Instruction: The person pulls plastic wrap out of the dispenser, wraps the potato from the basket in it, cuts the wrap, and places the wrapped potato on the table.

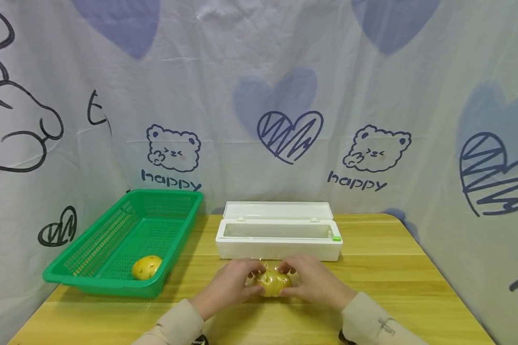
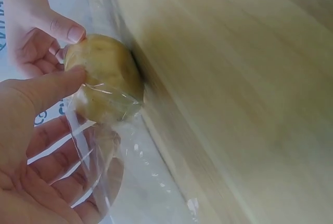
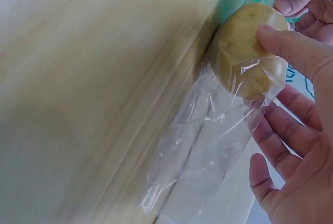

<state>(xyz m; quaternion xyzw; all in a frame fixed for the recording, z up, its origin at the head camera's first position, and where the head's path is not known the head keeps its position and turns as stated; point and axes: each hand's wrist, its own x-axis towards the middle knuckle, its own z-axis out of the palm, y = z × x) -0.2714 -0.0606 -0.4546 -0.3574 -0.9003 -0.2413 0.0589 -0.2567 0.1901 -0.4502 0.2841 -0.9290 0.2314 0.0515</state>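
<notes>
A yellow potato lies on the table, with clear plastic film folded partly over it. My left hand holds one end of the potato, its thumb pressed to the near side and the fingers bent round the far side with film among them. At the other end my right hand grips it the same way, thumb on the skin and fingers behind. In the right wrist view the film trails off the potato as a loose crinkled sheet.
Just behind the hands stands a long white cling film box, its lid raised and a green slider at its right end. To the left, a green basket holds another potato. A printed curtain hangs behind the wooden table.
</notes>
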